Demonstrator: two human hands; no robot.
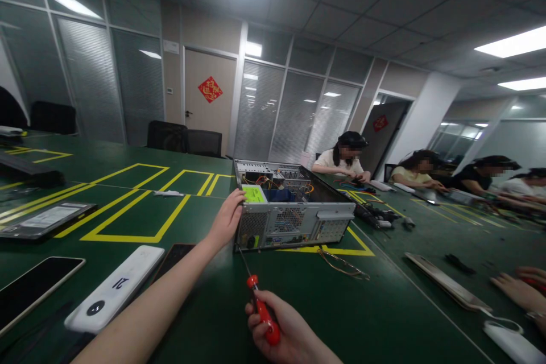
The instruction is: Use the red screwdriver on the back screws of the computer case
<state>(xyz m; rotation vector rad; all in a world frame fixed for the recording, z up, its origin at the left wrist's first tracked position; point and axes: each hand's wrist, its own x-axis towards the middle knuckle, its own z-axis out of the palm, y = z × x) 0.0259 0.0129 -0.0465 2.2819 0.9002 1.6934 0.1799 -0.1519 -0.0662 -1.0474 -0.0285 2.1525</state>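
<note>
An opened computer case (294, 210) lies on the green table with its rear panel facing me and its inside showing. My left hand (228, 216) rests against the case's left rear corner, fingers stretched out beside the power supply (255, 194) with its yellow-green label. In my right hand (277, 327) is a screwdriver (263, 310) with a red handle, fingers wrapped round it. Its thin shaft points up and away, the tip at the lower left corner of the rear panel. Whether the tip sits in a screw is too small to tell.
On the left lie a phone (38, 287), a white power bank (115, 287) and a hard drive (46, 220). Glasses (343, 264) lie before the case. At right are cables (375, 215), another phone (446, 281), a person's hand (518, 290) and several people seated along the table.
</note>
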